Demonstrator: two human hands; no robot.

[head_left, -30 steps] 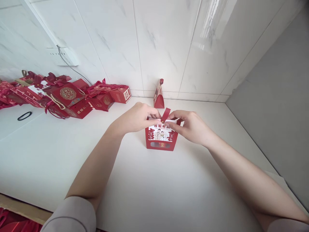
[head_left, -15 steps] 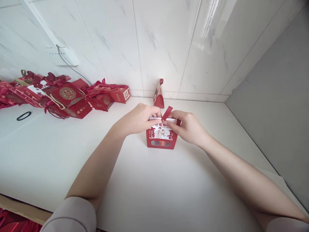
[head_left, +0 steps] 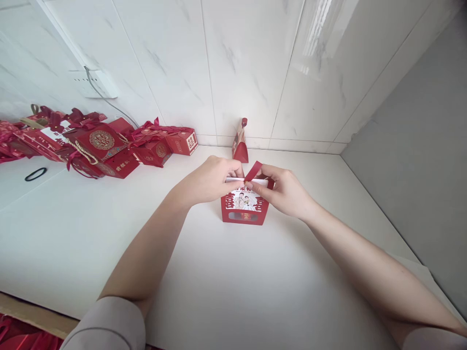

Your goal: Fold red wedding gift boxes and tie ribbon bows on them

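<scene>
A red and white gift box (head_left: 243,201) stands upright on the white tabletop, with a cartoon couple and a clear oval window on its front. At the left of its top edge, my left hand (head_left: 213,180) is closed, thumb in front and fingers behind. My right hand (head_left: 286,189) pinches a short red ribbon (head_left: 252,171) at the middle of the top edge, thumb at the front near a small gold spot. The fingertips of both hands nearly meet there. Parts of the box top are hidden behind them.
Another red box (head_left: 241,146) stands by the tiled wall behind. Several red gift boxes (head_left: 102,146) with ribbons and cords are heaped at the left, near a black elastic loop (head_left: 35,174) and a wall socket (head_left: 93,84). A grey panel (head_left: 412,146) rises at the right.
The ribbon's free end has bent over toward the right hand's fingers. Both hands stay almost in place at the box top.
</scene>
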